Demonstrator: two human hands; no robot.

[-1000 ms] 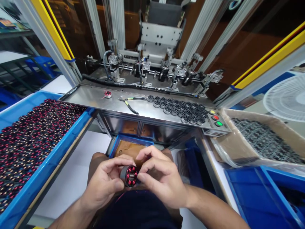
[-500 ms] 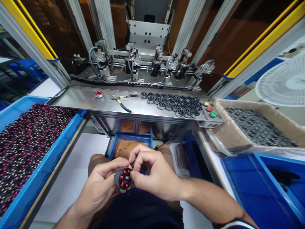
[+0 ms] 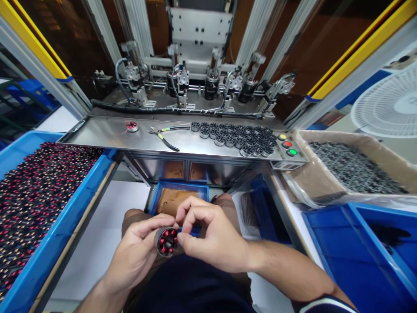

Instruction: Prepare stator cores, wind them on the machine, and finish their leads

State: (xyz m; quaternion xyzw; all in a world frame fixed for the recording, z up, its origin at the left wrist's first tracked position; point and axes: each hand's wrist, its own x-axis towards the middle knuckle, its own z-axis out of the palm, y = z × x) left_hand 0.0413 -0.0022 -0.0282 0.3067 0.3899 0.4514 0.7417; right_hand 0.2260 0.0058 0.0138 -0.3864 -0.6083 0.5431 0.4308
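My left hand (image 3: 137,243) is closed around the side of a motor stator (image 3: 167,241), a dark grey ring with red wire windings inside, held above my lap. Its open face is turned up and to the right. Against the stator's right rim, the thumb and fingers of my right hand (image 3: 208,232) are bent together in a pinch. What they pinch, perhaps something thin, is too small to make out. Another stator with red windings (image 3: 132,126) lies on the metal bench shelf (image 3: 110,138), a loose red wire at its side. Beside it lie cutting pliers (image 3: 165,138), jaws apart.
Rows of dark round parts (image 3: 234,137) stand on the shelf near a button box (image 3: 289,152). At left is a blue bin (image 3: 94,178) of red-wound stators. At right stand a lined carton (image 3: 321,191) of grey parts, blue crates (image 3: 355,252) and a fan (image 3: 391,100). Machine fixtures (image 3: 211,84) line the back.
The stator has turned slightly in my left hand, and its face tilts a little more upward. My right hand keeps its pinch at the rim. The camera view has shifted slightly.
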